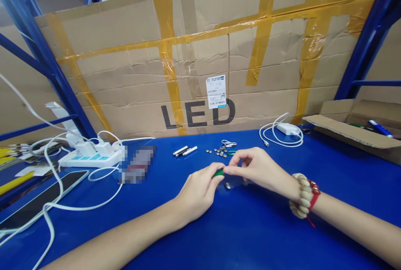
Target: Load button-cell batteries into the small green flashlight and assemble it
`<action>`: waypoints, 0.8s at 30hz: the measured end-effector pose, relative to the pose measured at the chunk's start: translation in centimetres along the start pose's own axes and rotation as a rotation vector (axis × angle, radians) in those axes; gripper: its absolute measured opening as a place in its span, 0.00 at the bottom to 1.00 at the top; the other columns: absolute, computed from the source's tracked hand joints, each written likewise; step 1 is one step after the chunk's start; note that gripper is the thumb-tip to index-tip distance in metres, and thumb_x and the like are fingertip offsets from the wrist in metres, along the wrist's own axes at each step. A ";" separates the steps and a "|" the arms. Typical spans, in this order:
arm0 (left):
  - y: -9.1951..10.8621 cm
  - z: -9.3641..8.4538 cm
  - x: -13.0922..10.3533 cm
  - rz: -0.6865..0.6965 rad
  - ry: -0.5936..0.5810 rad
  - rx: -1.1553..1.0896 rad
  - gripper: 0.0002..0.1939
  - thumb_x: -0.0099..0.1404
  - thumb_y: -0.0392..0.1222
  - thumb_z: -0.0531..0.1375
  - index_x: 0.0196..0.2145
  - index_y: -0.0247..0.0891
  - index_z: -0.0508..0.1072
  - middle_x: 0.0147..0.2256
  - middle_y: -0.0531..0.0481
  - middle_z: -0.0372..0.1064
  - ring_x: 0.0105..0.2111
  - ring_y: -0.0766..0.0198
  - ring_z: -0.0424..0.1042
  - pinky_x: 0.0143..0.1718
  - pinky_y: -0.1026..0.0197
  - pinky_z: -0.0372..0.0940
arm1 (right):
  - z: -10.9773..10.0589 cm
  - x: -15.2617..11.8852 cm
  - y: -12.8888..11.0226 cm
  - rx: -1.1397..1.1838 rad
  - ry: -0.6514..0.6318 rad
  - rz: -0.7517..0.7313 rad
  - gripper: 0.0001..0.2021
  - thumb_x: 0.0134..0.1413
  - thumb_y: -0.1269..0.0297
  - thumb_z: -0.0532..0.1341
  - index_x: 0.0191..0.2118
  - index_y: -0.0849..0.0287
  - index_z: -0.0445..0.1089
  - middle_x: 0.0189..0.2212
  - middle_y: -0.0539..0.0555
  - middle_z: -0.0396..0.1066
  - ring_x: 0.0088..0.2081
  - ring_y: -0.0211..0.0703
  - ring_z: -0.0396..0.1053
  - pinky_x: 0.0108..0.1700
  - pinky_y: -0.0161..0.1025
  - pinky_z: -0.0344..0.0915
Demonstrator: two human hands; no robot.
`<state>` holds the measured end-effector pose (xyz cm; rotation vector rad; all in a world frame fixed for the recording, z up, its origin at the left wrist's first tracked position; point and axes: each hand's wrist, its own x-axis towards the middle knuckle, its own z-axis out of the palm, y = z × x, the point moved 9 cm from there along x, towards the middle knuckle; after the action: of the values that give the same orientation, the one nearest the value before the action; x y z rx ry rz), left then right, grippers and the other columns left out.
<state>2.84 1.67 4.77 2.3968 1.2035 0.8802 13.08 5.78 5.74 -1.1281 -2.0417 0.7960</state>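
My left hand point(200, 186) is closed around a small green tube point(218, 173), most of it hidden by the fingers. At the tube's right end, my right hand point(255, 165) has its thumb and forefinger pinched together; whatever lies between those fingertips is too small to make out. A small round silver piece point(228, 185) lies on the blue table just below the hands. Beyond the fingers are several button cells point(221, 152), some metal clips point(228, 143) and another green piece point(232, 152) partly behind my right hand. Silver and black tubes point(185, 151) lie to their left.
A white power strip point(90, 159) with tangled cables and a phone point(44, 199) take up the left side. At the back right are a coiled white cable with an adapter point(286, 129) and an open cardboard box point(354, 130). Large cardboard point(131, 90) stands behind the table.
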 end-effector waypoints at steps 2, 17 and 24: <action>0.0 -0.1 0.0 -0.003 0.010 0.008 0.11 0.67 0.38 0.46 0.45 0.41 0.64 0.37 0.51 0.70 0.33 0.65 0.69 0.34 0.65 0.61 | -0.6 -0.1 -0.9 -0.023 0.065 -0.072 0.16 0.42 0.50 0.63 0.28 0.61 0.72 0.24 0.52 0.71 0.19 0.31 0.60 0.22 0.31 0.57; 0.0 0.5 -0.1 0.010 -0.093 -0.032 0.12 0.67 0.37 0.44 0.43 0.39 0.64 0.29 0.53 0.67 0.27 0.68 0.64 0.29 0.67 0.57 | -0.3 -1.5 -4.0 -0.074 0.020 -0.570 0.13 0.52 0.56 0.59 0.24 0.59 0.73 0.27 0.53 0.69 0.29 0.35 0.66 0.32 0.33 0.63; 0.3 0.8 -0.2 0.041 -0.148 -0.013 0.11 0.67 0.36 0.44 0.41 0.40 0.63 0.31 0.52 0.68 0.29 0.67 0.66 0.30 0.67 0.57 | 0.2 -1.9 -3.9 -0.097 0.015 -0.620 0.13 0.54 0.58 0.58 0.24 0.59 0.71 0.27 0.52 0.69 0.28 0.34 0.66 0.30 0.31 0.61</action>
<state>3.46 1.28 4.25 2.4364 1.0943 0.7061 11.86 2.38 8.15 -0.4834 -2.2499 0.3758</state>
